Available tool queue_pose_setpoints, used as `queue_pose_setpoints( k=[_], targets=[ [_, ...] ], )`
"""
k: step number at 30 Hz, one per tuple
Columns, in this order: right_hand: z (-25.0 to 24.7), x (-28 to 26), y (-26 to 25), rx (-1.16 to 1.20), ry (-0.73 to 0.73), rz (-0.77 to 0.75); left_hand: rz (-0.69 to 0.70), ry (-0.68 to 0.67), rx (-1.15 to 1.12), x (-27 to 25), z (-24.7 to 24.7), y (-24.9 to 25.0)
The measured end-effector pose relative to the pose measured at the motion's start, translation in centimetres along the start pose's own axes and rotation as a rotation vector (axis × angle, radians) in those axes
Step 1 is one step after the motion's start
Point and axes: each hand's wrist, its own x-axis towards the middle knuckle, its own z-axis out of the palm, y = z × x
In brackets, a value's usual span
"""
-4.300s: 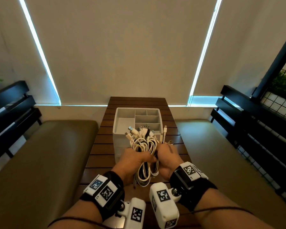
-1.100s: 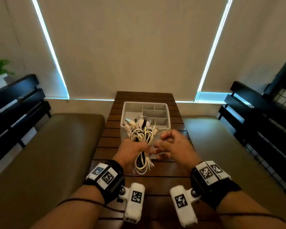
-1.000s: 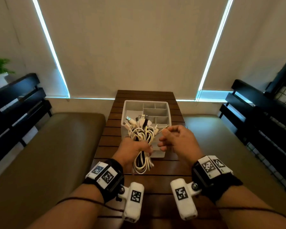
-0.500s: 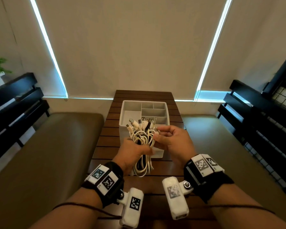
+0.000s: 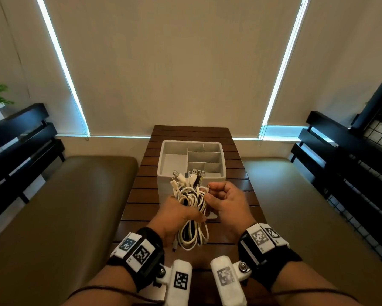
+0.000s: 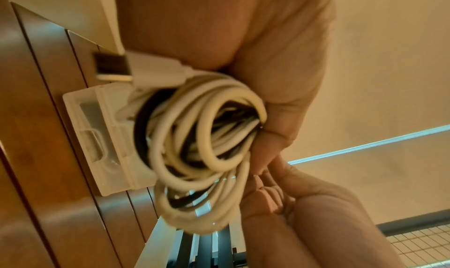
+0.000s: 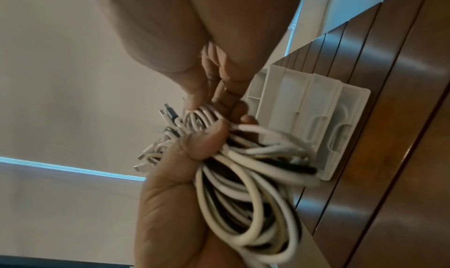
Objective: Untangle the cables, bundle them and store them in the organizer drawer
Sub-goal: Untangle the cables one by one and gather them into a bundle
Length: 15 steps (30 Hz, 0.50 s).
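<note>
A coiled bundle of white and black cables [image 5: 192,203] is held upright over the wooden table, its plugs [image 5: 189,176] sticking up. My left hand [image 5: 181,214] grips the bundle around its middle; the loops hang below the fist. My right hand [image 5: 210,191] is curled at the bundle's upper right and pinches a white cable there. In the right wrist view the right fingertips [image 7: 194,106] sit on the white cables [image 7: 255,176], and the left hand [image 7: 185,191] wraps them. The white organizer [image 5: 223,164] stands just behind, top compartments bare; its drawer fronts [image 6: 97,137] look closed.
The slatted wooden table [image 5: 185,131] is narrow, with padded benches at the left [image 5: 64,206] and right [image 5: 307,206]. Black slatted backrests [image 5: 20,138] flank both sides. A blind-covered window fills the back wall.
A second ago my right hand was off to the right of the bundle with something thin pinched in it. It has come back left and now pinches the bundle's top. The left hand kept its grip.
</note>
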Motion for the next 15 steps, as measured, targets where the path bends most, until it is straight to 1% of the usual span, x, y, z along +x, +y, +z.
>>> queue_pose_setpoints(
  k=[5,9,11,13,15],
  targets=[
    [0.9,0.9,1.4,0.017,0.024,-0.019,0.027,0.092,-0.069,0.6,-0.1,-0.6],
    [1.2,2.3,1.3,-0.08,-0.07,0.005,0.042,0.208,-0.045,1.9,-0.9,-1.5],
    [0.7,3.6,1.3,-0.178,-0.074,0.015,0.033,0.277,-0.049,2.7,-1.6,-2.1],
    [-0.4,5.5,1.2,-0.283,0.019,0.015,0.014,0.34,-0.096,3.4,-2.6,-2.7],
    [-1.7,8.0,0.8,-0.357,0.161,0.061,-0.009,0.403,-0.174,4.1,-3.6,-3.4]
  ],
)
